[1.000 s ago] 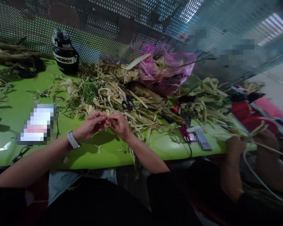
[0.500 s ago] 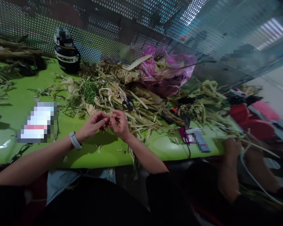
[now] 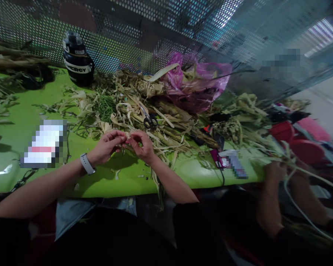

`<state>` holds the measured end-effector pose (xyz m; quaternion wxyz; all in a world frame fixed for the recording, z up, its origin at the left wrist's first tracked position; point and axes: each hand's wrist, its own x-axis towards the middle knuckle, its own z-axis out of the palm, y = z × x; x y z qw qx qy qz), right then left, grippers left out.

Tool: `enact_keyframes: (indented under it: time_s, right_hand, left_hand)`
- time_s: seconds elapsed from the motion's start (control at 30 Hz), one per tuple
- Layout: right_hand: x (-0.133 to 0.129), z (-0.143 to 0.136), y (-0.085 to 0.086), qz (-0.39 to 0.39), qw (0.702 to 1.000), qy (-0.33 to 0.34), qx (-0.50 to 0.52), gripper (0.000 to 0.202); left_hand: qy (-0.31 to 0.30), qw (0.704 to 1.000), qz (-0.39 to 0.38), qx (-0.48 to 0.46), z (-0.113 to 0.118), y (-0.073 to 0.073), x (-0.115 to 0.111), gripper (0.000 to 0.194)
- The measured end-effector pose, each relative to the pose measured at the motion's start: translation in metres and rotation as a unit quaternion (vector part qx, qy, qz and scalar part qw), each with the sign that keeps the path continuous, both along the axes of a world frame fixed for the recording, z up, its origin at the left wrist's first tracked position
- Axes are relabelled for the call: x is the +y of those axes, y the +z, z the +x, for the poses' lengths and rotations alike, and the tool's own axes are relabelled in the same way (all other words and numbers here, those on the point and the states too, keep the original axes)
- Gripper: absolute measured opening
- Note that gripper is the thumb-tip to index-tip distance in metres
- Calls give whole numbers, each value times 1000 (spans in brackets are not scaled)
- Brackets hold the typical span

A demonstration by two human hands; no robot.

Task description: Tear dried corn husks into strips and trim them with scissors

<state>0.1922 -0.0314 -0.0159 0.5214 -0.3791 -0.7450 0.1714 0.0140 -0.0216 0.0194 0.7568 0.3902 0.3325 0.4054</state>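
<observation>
My left hand [image 3: 107, 147], with a pale watch band on its wrist, is closed in a pinch. Facing it, my right hand [image 3: 142, 146] is closed too, thumb against fingers. Between the fingertips of both shows a small pale piece of dried plant [image 3: 128, 136]; its exact kind is too small to make out. Just beyond my hands lies a heap of dried husks and stalks [image 3: 166, 135], with a green feathery sprig [image 3: 106, 107] on it. A pair of scissors [image 3: 150, 121] with dark handles rests on the heap, apart from my right hand.
On the green tabletop [image 3: 100, 184], a blurred-out phone [image 3: 46, 144] lies left. A black bottle [image 3: 79, 68] and a pink plastic bag [image 3: 202, 87] stand at the back by a perforated metal panel. At right, another person's hands [image 3: 276, 171] handle pale strips.
My hands have shifted very slightly, still together, and more of the pale piece shows between the fingertips. At right, the other person's strips have moved.
</observation>
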Motion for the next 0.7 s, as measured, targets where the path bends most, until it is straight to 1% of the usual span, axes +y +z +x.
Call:
enact_keyframes:
  time_s: [0.1, 0.17, 0.23, 0.33, 0.43, 0.5, 0.6, 0.7]
  right_hand:
    - [5, 4, 5, 88, 994, -3, -59, 12]
    - [7, 6, 6, 140, 987, -8, -79, 10]
    - [9, 7, 4, 176, 979, -21, -98, 10]
    - [8, 7, -2, 203, 967, -62, -142, 8]
    - [6, 6, -6, 200, 960, -99, -168, 11]
    - [4, 3, -6, 188, 963, -111, -158, 9]
    - [0, -1, -4, 150, 976, -110, -117, 7]
    - [-4, -7, -1, 93, 989, -96, -61, 6]
  left_hand:
    - [-12, 999, -25, -32, -1, 0, 1, 25]
    - [-25, 998, -43, -47, -2, -1, 2, 24]
    - [-34, 997, -52, -52, -2, -1, 3, 21]
    - [-45, 997, -49, -43, -1, -1, 2, 21]
    - [-45, 998, -32, -28, 0, 0, -1, 27]
    - [-35, 999, -13, -15, 1, 0, -2, 31]
    - [-17, 999, 48, 16, 3, -2, -5, 35]
    - [-13, 991, 124, 57, 6, -4, -8, 38]
